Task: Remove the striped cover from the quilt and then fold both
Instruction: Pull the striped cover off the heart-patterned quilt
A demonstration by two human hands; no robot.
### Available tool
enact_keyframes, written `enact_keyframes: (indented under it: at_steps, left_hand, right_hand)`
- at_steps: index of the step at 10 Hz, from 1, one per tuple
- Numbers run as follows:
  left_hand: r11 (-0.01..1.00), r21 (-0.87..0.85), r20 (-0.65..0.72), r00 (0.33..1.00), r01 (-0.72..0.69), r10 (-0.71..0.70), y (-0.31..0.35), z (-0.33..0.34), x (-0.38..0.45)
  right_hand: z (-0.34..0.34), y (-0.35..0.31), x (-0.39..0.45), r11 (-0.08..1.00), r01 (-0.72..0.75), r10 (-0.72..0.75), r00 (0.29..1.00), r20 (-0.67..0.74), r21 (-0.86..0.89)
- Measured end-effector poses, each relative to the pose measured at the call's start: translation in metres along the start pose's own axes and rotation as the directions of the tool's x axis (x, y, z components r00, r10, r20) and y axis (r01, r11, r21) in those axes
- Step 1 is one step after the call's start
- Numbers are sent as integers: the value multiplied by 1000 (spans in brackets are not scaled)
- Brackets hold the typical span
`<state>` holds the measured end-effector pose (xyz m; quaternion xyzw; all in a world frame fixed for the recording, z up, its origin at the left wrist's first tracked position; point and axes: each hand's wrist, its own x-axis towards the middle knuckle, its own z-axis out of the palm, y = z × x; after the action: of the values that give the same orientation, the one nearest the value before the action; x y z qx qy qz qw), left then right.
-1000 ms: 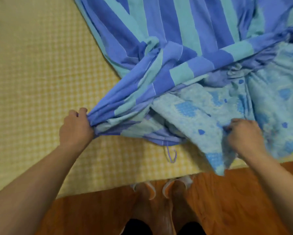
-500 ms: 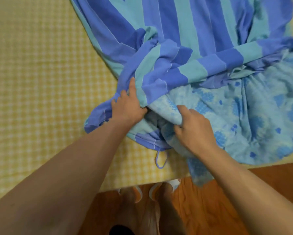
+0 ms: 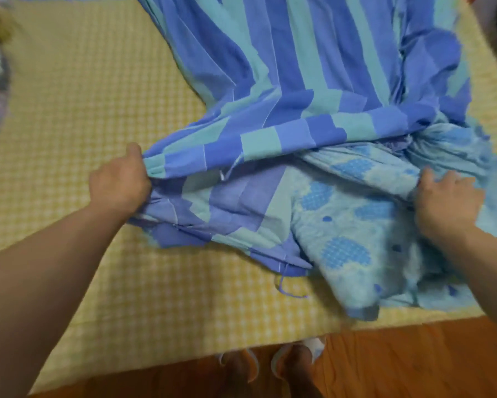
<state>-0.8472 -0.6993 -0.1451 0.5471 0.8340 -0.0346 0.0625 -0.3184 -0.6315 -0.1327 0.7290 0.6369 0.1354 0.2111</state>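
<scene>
Cover (image 3: 284,81) lies bunched on the bed (image 3: 98,96); left hand (image 3: 118,182) grips its edge, right hand (image 3: 445,202) grips the quilt (image 3: 356,239).

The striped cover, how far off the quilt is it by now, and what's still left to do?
Partly done: the near end of the quilt lies exposed below the bunched edge of the striped cover. In hand: the left hand grips the cover's edge, while the right hand holds the quilt. Left: the far part of the quilt is out of sight under the cover, and neither piece is folded.
</scene>
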Motion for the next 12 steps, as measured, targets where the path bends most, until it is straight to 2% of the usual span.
enact_keyframes:
  at_steps: [1, 2, 3, 4, 5, 6, 7, 8, 9, 10, 11, 12]
  left_hand:
    - [1000, 13, 31, 999, 25, -25, 6, 26, -5]
    - [996, 92, 4, 1000, 9, -10, 8, 54, -23]
    - [950, 173, -67, 960, -258, 273, 25, 77, -44]
    - [712, 123, -25, 715, -692, 699, 59, 109, -77]
    - [490, 72, 236, 492, -869, 838, 87, 143, -119]
    - [425, 144, 225, 448, -894, 865, 110, 151, -131]
    - [373, 262, 74, 403, -890, 912, 138, 142, -108]
    - [421, 143, 92, 436, -896, 895, 131, 109, -92]
    - [847, -32, 78, 844, -530, 531, 58, 119, -25]
    - [971, -184, -213, 971, -154, 114, 12, 79, 25]
    - [982, 19, -113, 976, -187, 188, 1, 26, 50]
    - [996, 47, -104, 991, -81, 85, -18, 33, 69]
  right_hand:
    - [2, -54, -22, 986, 166, -166, 975, 150, 15]
    - [17, -111, -78, 886, 347, -438, 845, 308, 308]
    - [47, -125, -109, 897, 372, -440, 805, 398, 240]
    - [61, -115, -114, 914, 350, -403, 840, 364, 202]
    - [46, -104, -107, 879, 426, -470, 851, 235, 216]
    - [4, -81, -96, 859, 367, -432, 894, 121, 356]
    - [-45, -54, -101, 820, 360, -366, 928, -76, 445]
    - [-77, -24, -101, 815, 352, -317, 936, -155, 460]
    - [-91, 6, -76, 885, 271, -220, 960, -172, 379]
    - [-96, 17, -68, 903, 271, -223, 959, -175, 334]
    - [-99, 2, -86, 891, 326, -284, 943, -172, 315]
    - [-82, -40, -129, 877, 406, -387, 914, -125, 257]
